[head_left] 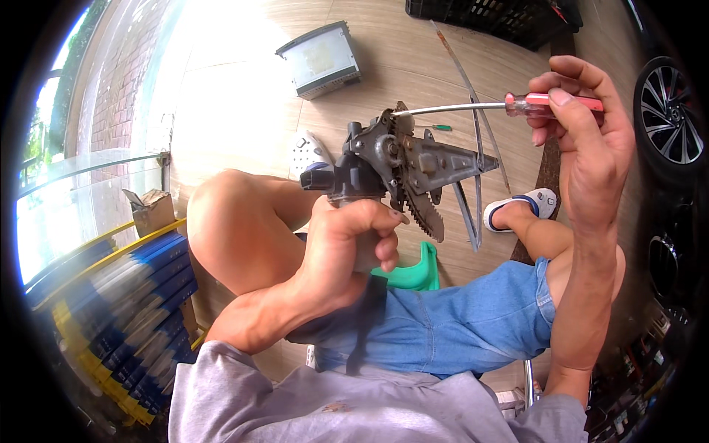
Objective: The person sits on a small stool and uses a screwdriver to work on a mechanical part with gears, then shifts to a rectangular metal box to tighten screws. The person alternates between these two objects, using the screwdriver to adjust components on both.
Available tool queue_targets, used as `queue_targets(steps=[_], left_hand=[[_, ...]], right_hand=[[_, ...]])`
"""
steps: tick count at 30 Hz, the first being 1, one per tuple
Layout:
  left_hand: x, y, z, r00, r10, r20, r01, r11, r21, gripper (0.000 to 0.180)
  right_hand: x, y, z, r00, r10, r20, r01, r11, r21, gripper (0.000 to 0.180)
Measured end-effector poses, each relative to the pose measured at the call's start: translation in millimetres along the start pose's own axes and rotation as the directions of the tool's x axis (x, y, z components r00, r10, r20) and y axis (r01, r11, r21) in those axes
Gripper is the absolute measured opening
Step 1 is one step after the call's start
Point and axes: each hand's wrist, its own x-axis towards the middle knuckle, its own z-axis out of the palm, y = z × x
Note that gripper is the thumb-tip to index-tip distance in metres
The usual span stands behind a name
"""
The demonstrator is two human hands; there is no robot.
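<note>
In the head view, a mechanism [391, 155] with a dark motor and a toothed plate is held up near the centre of the frame. Its lower cylinder is gripped by the left hand [340, 247], whose fingers are curled around it. A red-handled screwdriver [524, 105] is held by the right hand [594, 140] at the upper right, its handle pinched between thumb and fingers. The shaft is pointed left, and its tip is set at the top of the toothed plate; whether it is pressed there cannot be told. Metal strips [459, 65] are seen behind the mechanism's right end. On the floor [244, 103], a metal box [319, 63] is placed at upper centre, and a black crate [491, 18] is cut off by the top edge.
</note>
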Motion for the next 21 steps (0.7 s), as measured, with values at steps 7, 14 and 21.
queue_targets(steps=[7, 14, 21], left_hand=[[-1.6, 0.8, 0.2, 1.0, -0.001, 0.007, 0.001, 1.0, -0.006, 0.007], [-4.3, 1.6, -6.0, 1.0, -0.003, 0.021, 0.004, 1.0, -0.028, 0.008], [-5.5, -0.1, -5.7, 1.0, -0.024, 0.015, 0.024, 0.999, -0.042, 0.009]], right_hand=[[-1.3, 0.4, 1.9, 1.0, -0.006, 0.0, 0.006, 1.0, 0.011, 0.032], [0.9, 0.7, 2.9, 0.999, -0.032, 0.015, 0.032, 0.999, 0.021, 0.031], [-0.8, -0.7, 2.0, 0.999, -0.048, 0.027, 0.047, 0.998, 0.035, 0.031]])
